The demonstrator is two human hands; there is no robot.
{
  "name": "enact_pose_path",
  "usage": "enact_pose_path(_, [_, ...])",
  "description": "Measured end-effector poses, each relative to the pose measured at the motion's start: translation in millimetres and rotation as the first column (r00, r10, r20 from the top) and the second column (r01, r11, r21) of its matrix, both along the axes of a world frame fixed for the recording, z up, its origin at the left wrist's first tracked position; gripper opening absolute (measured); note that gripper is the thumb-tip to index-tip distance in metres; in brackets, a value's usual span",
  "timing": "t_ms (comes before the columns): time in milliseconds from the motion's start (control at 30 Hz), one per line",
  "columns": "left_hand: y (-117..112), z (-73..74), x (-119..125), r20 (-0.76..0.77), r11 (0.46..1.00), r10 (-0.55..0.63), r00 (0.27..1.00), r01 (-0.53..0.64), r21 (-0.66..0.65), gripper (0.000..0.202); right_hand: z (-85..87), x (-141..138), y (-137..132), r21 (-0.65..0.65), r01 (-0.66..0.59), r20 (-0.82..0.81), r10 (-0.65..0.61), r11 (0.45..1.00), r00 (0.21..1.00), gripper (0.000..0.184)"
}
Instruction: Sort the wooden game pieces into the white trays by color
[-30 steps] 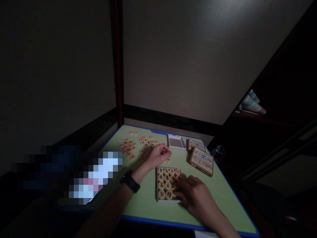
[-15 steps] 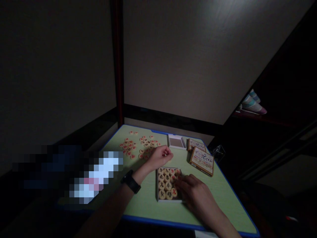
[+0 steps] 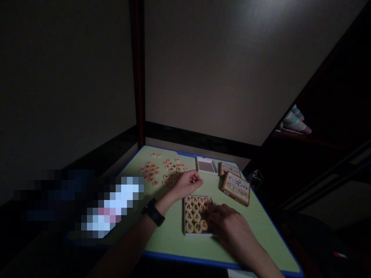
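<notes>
A shallow white-edged box [image 3: 184, 216] on the green table holds rows of round Chinese chess pieces [image 3: 197, 217] with black and red characters. My right hand [image 3: 228, 224] bends over the box's right side, its fingers curled down among the pieces. Its fingertips are hidden, so what they grip does not show. My left hand [image 3: 187, 183], a dark watch [image 3: 153, 213] on its wrist, hovers or rests just beyond the box. Its thumb and fingers are drawn together in a pinch, and I cannot make out anything between them. Loose Chinese chess pieces [image 3: 150, 170] lie beside and behind it.
An open white box part [image 3: 206, 166] lies at the table's far edge. Two printed box lids [image 3: 237, 187] overlap at the far right. The table [image 3: 174, 239] has a blue rim and stands against the wall. A pixelated bright patch covers the left edge.
My right hand has shifted slightly right within the box, and a gap shows where a piece near its fingertips was. My left hand has barely moved.
</notes>
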State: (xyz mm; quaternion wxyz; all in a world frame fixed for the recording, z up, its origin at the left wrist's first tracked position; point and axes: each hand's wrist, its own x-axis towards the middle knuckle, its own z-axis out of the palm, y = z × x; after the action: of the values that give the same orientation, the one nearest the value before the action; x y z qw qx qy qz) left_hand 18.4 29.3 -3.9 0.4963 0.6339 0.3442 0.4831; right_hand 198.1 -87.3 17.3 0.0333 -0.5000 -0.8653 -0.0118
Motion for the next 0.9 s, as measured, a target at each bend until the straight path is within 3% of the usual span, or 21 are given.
enact_pose_path(300, [-1,1.9,1,-0.010,1.000,0.004,1.000,-0.004,-0.015,0.011,-0.6,4,1,0.023,-0.015,0.021,0.014,1.000,1.000,0.021])
enact_pose_path(467, [-1,1.5,1,-0.009,1.000,0.006,1.000,-0.006,0.005,0.010,8.7,3,-4,-0.078,-0.093,-0.160,0.080,0.993,0.984,0.014])
enact_pose_path(633, [-1,0.7,1,-0.004,1.000,0.002,1.000,-0.002,0.007,0.011,2.3,-5,-1,-0.155,-0.163,-0.293,0.112,0.975,0.949,0.015])
enact_pose_path(900, [0,-0.3,2,-0.004,1.000,0.018,1.000,-0.018,0.021,0.011,-10.4,-5,4,-0.067,-0.093,-0.208,0.077,0.993,0.975,0.019])
